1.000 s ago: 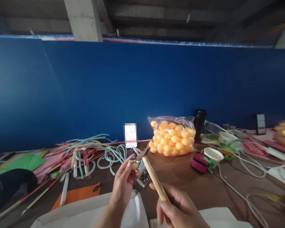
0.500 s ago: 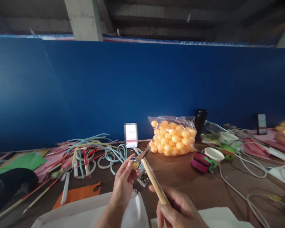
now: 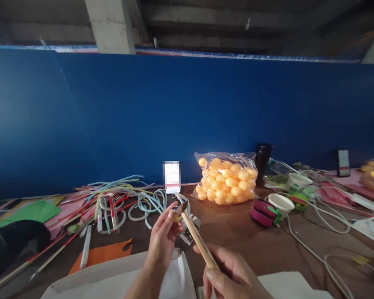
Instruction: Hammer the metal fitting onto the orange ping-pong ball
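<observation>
Between the thumb and fingers of my left hand [image 3: 164,234] is a small rounded yellowish and dark-blue piece [image 3: 176,215]; its kind I cannot make out. My right hand [image 3: 229,272] is closed around the wooden handle of a hammer [image 3: 199,238], slanting up to the left. The dark hammer head lies right at the small piece; whether they touch I cannot tell. Below and behind the handle, partly hidden, stands a small box [image 3: 187,237] of little metal parts.
A clear bag of orange balls [image 3: 227,182] leans near the blue partition [image 3: 187,108]. Left are balloon-like tubes [image 3: 107,203], sticks and coloured sheets. A pixelated phone [image 3: 172,176] stands behind my hands. Right are a pink pouch [image 3: 263,213], paper cup [image 3: 281,203] and cables. White trays [image 3: 112,278] lie in front.
The hammer has shifted left and slightly down, its head coming closer over the small piece. My right hand has moved slightly left with it; my left hand is nearly unchanged.
</observation>
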A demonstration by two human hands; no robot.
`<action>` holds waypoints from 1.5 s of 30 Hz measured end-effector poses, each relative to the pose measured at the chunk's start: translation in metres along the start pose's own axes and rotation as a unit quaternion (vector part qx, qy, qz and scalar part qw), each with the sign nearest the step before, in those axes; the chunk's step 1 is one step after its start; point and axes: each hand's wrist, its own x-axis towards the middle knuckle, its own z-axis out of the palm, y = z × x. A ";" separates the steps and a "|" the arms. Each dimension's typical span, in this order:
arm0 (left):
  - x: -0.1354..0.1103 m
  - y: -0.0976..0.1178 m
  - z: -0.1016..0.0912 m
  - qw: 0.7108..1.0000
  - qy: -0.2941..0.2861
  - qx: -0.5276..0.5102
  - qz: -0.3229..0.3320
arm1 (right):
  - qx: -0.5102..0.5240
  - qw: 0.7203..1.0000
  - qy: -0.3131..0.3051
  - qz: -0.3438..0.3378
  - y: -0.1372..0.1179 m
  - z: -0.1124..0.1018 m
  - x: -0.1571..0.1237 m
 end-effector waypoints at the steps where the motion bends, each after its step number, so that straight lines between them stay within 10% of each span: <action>1: 0.000 0.000 0.000 1.000 0.000 -0.001 0.000 | 0.001 1.000 0.000 0.002 -0.001 0.000 0.000; 45: -0.002 0.003 0.002 1.000 0.007 -0.006 0.004 | 0.045 0.998 0.017 0.028 -0.007 0.002 0.001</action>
